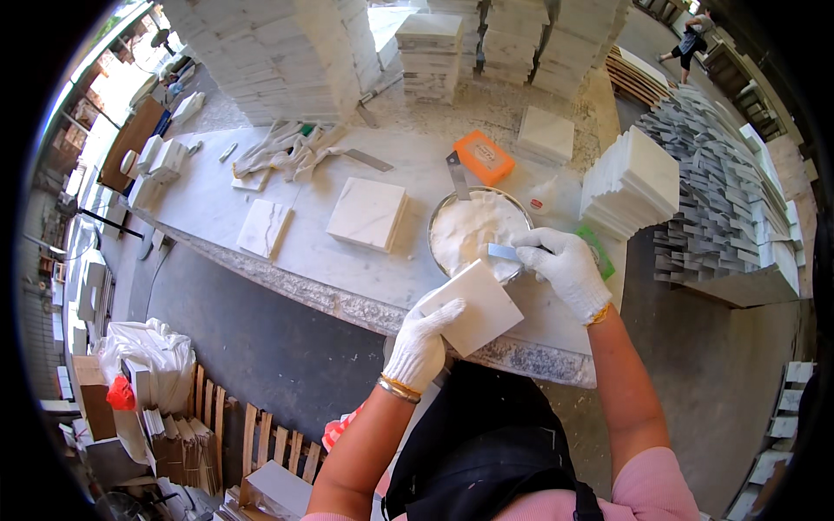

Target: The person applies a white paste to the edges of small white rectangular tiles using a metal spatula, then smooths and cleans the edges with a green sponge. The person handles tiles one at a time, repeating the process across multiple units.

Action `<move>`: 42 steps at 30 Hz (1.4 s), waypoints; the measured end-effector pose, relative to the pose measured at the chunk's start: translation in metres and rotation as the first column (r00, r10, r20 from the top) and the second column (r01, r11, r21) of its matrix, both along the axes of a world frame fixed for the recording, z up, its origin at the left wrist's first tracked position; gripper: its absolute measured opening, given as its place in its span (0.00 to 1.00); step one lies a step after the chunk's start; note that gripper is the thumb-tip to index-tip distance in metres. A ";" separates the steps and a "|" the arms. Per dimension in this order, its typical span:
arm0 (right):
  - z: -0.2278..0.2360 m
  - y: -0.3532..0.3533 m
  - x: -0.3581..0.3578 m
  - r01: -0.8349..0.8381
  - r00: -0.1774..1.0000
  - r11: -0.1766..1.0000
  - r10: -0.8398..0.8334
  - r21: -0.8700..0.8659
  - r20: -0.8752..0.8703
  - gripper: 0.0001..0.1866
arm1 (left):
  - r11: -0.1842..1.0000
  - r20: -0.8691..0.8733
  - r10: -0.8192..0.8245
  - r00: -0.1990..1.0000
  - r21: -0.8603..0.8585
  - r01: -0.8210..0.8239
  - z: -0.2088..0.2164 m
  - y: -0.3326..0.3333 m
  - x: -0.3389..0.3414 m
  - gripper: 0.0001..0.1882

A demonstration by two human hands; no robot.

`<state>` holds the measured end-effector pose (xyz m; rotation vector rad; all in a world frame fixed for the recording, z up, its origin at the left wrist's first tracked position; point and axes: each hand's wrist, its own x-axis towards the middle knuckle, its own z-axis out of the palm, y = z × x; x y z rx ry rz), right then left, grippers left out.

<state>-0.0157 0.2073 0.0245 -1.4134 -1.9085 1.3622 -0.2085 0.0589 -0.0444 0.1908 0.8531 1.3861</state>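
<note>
My left hand (419,344), in a white knit glove, grips a square white marble tile (473,310) by its left side, tilted in front of the table edge. My right hand (566,271), gloved the same way, is closed on a putty knife (504,252); its blade is over the near rim of a round bowl, and the handle is hidden in my fingers. White paste (473,224) fills the bowl (432,246). A second metal scraper (458,176) leans at the bowl's far rim. A short stack of tiles (369,211) and a grey-veined tile (264,227) lie to the left.
An orange box (484,158) lies beyond the bowl, a green object (596,252) beside my right hand. Stacked tiles (630,181) stand at the table's right end, tall marble stacks (269,61) behind. Cloth gloves (287,150) and a flat blade (368,160) lie farther left. A person (692,43) walks far right.
</note>
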 end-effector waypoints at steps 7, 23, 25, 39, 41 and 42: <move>0.027 -0.012 -0.001 0.062 0.985 0.987 -0.084 -0.147 -0.148 0.13 | 1.000 0.016 -0.008 1.000 0.005 0.008 -0.003 0.000 -0.001 0.26; 0.035 -0.028 -0.004 0.015 0.996 0.994 -0.005 0.105 -0.094 0.10 | 1.000 0.055 0.003 0.999 0.003 -0.004 -0.001 0.001 -0.002 0.24; 0.033 -0.028 -0.003 -0.005 0.996 0.981 0.023 0.195 -0.088 0.10 | 1.000 0.060 0.007 0.998 0.003 -0.007 -0.001 0.000 -0.002 0.24; 0.009 -0.003 -0.010 -0.079 0.994 0.955 0.053 0.285 0.097 0.10 | 1.000 0.089 0.009 0.996 0.002 -0.010 -0.001 0.001 -0.002 0.24; 0.011 -0.001 -0.012 -0.097 0.992 0.965 0.074 0.242 0.104 0.11 | 1.000 0.080 0.016 0.997 -0.001 -0.016 0.001 0.000 -0.001 0.24; 0.011 0.000 -0.013 -0.107 0.991 0.972 0.085 0.209 0.108 0.12 | 1.000 0.075 0.019 0.997 -0.003 -0.019 0.001 0.000 -0.001 0.24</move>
